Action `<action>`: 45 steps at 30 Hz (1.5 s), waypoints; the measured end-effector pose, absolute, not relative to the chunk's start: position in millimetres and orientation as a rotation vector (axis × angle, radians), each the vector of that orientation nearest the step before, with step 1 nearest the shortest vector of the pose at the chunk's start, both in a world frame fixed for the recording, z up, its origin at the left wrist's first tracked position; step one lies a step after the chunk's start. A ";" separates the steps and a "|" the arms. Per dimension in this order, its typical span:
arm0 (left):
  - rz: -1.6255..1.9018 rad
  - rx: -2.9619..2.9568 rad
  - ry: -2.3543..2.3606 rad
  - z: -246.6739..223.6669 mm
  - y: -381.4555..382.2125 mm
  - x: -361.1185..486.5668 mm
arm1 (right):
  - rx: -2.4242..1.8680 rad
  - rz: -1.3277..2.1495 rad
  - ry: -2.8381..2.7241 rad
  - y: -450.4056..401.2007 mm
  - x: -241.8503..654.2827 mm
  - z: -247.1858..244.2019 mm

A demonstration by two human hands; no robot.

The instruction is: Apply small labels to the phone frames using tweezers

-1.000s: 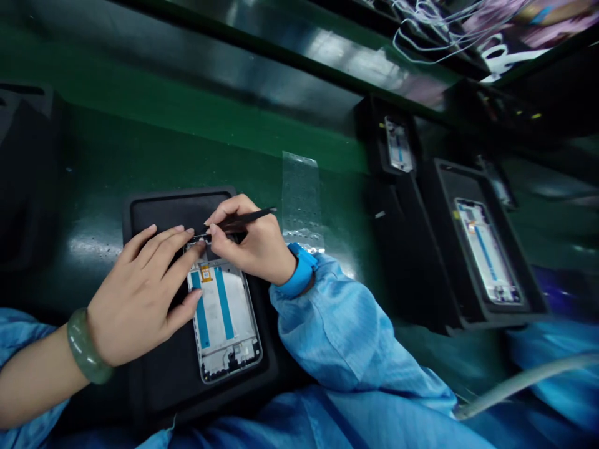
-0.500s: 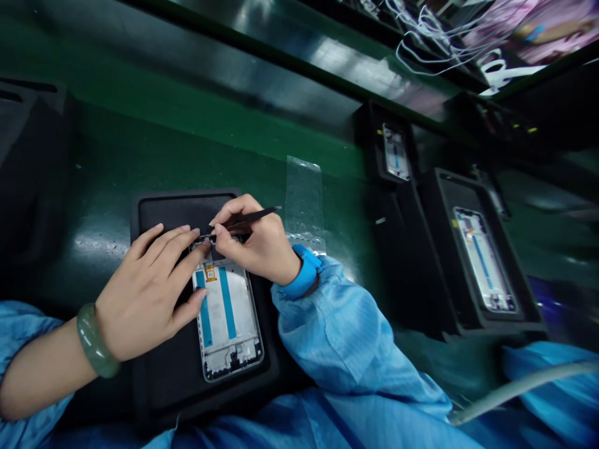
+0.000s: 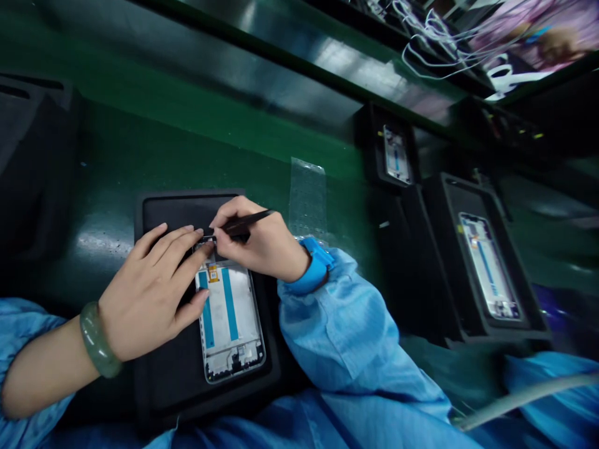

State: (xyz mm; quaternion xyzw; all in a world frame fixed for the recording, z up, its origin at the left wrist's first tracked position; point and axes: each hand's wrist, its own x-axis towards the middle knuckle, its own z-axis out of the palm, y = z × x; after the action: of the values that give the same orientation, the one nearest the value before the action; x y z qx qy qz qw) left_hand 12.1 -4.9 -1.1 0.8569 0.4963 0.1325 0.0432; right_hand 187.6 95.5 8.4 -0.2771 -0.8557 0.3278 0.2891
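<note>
An opened phone frame (image 3: 241, 324) with two blue strips and an orange flex piece lies in a black foam tray (image 3: 163, 386). Spread over its upper left edge is my left hand (image 3: 150, 287), fingers apart, fingertips touching the frame's top, a green bangle at the wrist. My right hand (image 3: 262, 243) pinches dark tweezers (image 3: 250, 219), their tips at the top edge of the frame. Fingers partly hide the tips and whatever small part is there.
Clear plastic film (image 3: 307, 196) lies beyond my right wrist. To the right, black trays (image 3: 435, 249) hold more phone frames (image 3: 491, 268). A black tray (image 3: 32, 168) stands at left. White cables (image 3: 435, 37) and a person in pink are at the upper right.
The view has shifted slightly. The tweezers in my right hand lean a little differently, and the right wrist has moved slightly right and down. My left hand stays on the frame.
</note>
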 end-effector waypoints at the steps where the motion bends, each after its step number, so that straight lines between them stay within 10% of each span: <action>1: 0.397 2.613 1.518 -0.7 -4.9 12.3 | -0.775 0.967 -2.198 94.9 189.1 5.6; 45: 0.376 2.675 1.479 -2.3 -3.6 8.8 | -0.829 0.946 -2.074 88.5 188.5 -10.1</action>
State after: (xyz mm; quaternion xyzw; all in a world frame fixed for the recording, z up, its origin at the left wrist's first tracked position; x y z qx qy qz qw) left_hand 8.8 -3.6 -2.3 0.8681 0.4801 0.1221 0.0309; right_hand 188.5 88.5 -10.1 -0.3201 -0.8008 0.3654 0.3503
